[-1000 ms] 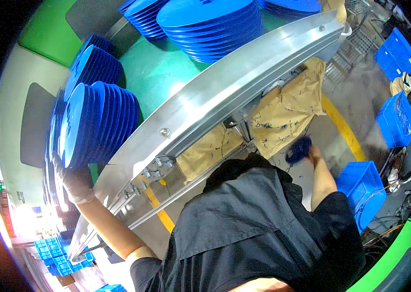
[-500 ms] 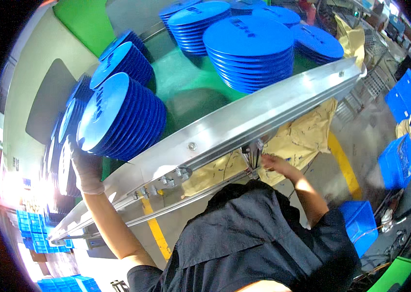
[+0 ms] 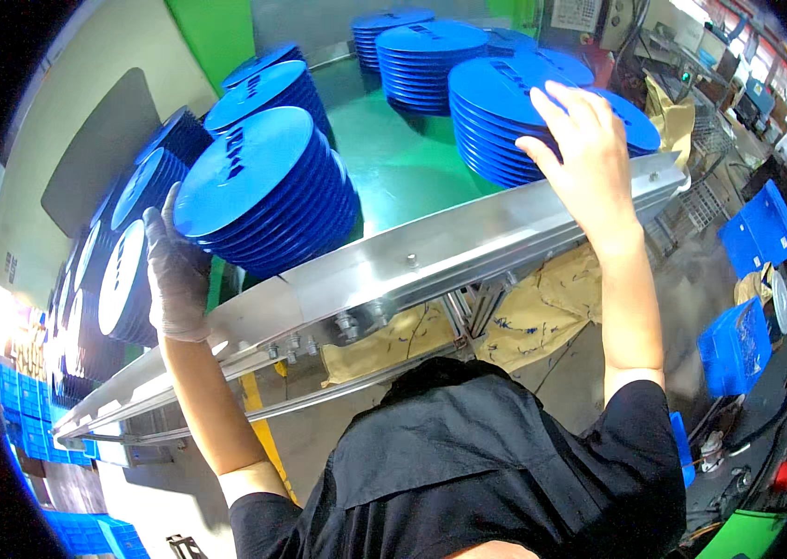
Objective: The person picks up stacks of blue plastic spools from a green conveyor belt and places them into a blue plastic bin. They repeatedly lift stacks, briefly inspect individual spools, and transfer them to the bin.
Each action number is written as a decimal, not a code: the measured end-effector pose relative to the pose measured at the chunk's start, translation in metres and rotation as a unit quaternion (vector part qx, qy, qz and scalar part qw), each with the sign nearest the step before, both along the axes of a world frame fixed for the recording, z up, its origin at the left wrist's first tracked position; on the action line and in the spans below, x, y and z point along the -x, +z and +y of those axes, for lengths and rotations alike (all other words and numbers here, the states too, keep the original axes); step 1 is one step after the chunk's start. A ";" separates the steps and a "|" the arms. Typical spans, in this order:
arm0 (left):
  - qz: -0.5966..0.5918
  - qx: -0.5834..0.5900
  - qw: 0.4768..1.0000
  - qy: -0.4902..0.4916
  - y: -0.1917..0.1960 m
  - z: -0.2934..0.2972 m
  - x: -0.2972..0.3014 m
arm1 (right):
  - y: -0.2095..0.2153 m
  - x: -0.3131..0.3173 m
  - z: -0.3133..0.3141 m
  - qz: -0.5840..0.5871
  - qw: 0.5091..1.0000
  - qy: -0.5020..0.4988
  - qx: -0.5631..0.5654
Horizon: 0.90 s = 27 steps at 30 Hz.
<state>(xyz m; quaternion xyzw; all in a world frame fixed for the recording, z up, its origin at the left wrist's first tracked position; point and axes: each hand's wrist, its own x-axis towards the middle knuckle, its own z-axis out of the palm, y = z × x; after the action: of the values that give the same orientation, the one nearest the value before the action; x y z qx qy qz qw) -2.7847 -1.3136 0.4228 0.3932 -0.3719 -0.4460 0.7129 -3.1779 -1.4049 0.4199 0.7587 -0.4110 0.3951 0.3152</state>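
Observation:
My left hand (image 3: 177, 279), in a grey glove, stands beside a leaning stack of round blue discs (image 3: 244, 177) with dark slots in the top one. Its fingers point upward along the stack's left edge and seem to touch it; part of the hand may be hidden behind the stack. My bare right hand (image 3: 591, 154) is raised over the metal edge, in front of another blue disc stack (image 3: 496, 121). Fingers and thumb are spread, with nothing between them. Whether the fingertips touch that stack I cannot tell.
A metal rail (image 3: 366, 265) runs along the green table's (image 3: 412, 186) near side. More disc stacks (image 3: 431, 65) stand behind and at far left (image 3: 128, 279). Brown sheeting (image 3: 542, 321) lies below the rail. Blue bins (image 3: 733, 345) stand on the right.
My right hand has risen from below the rail to the right-hand disc stack. My left hand stays by the leaning stack, while the whole view has shifted slightly.

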 end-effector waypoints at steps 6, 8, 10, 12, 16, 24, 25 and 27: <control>0.001 0.015 1.000 0.025 -0.003 0.004 -0.014 | 0.000 -0.011 0.023 0.022 0.997 0.027 0.069; -0.025 0.035 0.999 0.014 -0.005 0.006 -0.015 | 0.012 -0.003 0.033 -0.006 0.988 0.027 0.153; -0.030 0.042 0.998 0.018 -0.010 0.006 -0.021 | 0.018 -0.001 0.037 -0.189 0.973 0.036 0.129; -0.031 0.041 0.999 0.016 -0.011 0.004 -0.021 | 0.016 0.011 0.022 -0.391 0.912 0.096 0.082; -0.009 0.034 0.999 0.001 -0.005 0.006 -0.012 | 0.000 0.028 -0.014 -0.630 0.711 0.256 -0.178; -0.014 0.044 0.999 0.004 -0.004 0.011 -0.013 | -0.025 0.047 -0.050 -0.607 0.709 0.173 -0.316; -0.010 0.042 0.999 0.016 -0.004 0.011 -0.011 | -0.026 0.051 -0.052 -0.584 0.728 0.163 -0.319; -0.017 0.039 0.999 0.020 -0.005 0.010 -0.014 | -0.033 0.061 -0.060 -0.525 0.797 0.153 -0.257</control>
<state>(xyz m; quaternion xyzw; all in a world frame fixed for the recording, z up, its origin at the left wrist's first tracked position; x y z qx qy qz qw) -2.7707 -1.3039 0.4179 0.3804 -0.3932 -0.4098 0.7299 -3.2391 -1.4653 0.3868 0.5413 -0.4783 0.6556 -0.2201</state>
